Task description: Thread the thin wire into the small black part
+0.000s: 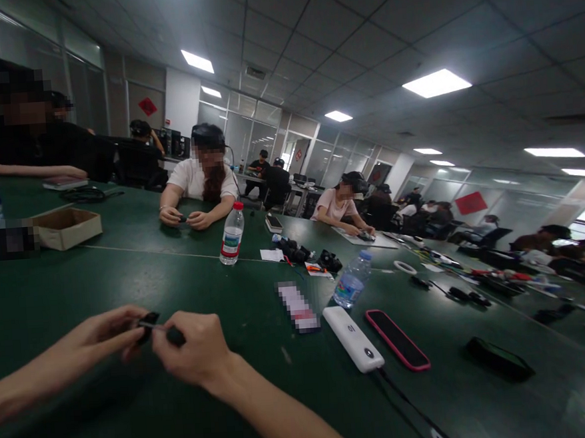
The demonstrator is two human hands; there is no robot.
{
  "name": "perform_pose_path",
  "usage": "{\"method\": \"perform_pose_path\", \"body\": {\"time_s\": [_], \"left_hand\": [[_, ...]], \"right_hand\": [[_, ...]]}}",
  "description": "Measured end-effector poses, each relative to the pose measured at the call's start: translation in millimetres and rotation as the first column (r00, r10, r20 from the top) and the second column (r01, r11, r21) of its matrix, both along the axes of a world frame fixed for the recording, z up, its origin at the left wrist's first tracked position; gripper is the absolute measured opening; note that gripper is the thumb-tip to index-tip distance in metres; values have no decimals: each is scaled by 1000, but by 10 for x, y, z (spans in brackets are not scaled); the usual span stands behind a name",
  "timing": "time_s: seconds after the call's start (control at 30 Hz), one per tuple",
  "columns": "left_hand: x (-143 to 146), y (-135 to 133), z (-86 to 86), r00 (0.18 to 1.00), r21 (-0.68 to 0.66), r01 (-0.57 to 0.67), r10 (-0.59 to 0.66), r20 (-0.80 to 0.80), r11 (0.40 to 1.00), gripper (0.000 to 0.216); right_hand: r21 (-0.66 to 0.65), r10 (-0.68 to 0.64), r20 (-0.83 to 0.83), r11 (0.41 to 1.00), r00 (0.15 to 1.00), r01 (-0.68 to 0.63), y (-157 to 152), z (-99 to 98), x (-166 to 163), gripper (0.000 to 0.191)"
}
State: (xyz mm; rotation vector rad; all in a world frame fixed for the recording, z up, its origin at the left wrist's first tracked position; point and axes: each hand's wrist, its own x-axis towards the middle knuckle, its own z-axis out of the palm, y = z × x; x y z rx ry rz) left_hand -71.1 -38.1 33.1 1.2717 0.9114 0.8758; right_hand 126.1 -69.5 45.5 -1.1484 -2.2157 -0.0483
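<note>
Head view: a small black part (150,318) and a dark-handled tool (176,336) are held close together above the green table (136,417).
The part is pinched between the closed fingertips of the left hand (106,333); the tool is gripped in the curled fingers of the right hand (196,344), its thin shaft directed at the part. Whether they touch cannot be told.

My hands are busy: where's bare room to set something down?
Bare green table shows between your right hand and the red-capped clear plastic bottle, and between your right forearm and the white oblong device. It's crowded beyond that device: blue-capped clear plastic bottle, jumbled black parts.
</note>
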Motion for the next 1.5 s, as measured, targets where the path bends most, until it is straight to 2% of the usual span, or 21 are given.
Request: {"method": "perform_pose_path", "body": {"time_s": [0.03,0.17,0.27,0.43,0.57,0.73,0.93,1.1,1.33,1.4,1.5], "left_hand": [[116,88,-9,999,-25,44,-44,-16,999,29],[629,420,-62,986,-113,-32,49,158,993,27],[822,589,-143,981,-74,40,-25,192,996,23],[796,763,-341,966,-83,85,-62,251,993,23],[771,817,-418,956,-75,139,-114,270,988,24],[771,802,-399,960,-71,151,-129,248,986,23],[754,783,-373,963,-87,149,-125,238,985,22],[748,761,-341,964,-111,142,-112,241,984,28],[747,709,-245,964,-97,148,-122,235,984,42],[759,717,-247,961,-92,139,-112,251,986,41],[784,744,-262,943,-27,132,-117,311,991,38]], "right_hand": [[-15,-51,-7,999,999,51,71,8,87,27],[-78,-318,74,943,945,323,323,-67,441,32],[-91,-387,122,912,914,399,437,-170,651,33],[-94,-363,152,921,920,379,521,-334,769,27],[-76,-284,218,949,934,307,539,-392,751,34],[-35,-258,268,960,928,277,523,-377,757,37],[29,-228,238,973,944,228,528,-450,786,39],[26,-211,218,977,953,210,516,-469,786,41],[35,-269,179,963,946,267,460,-299,769,26],[38,-319,191,947,928,318,447,-243,796,24],[21,-304,166,952,938,305,476,-218,852,26]]}}
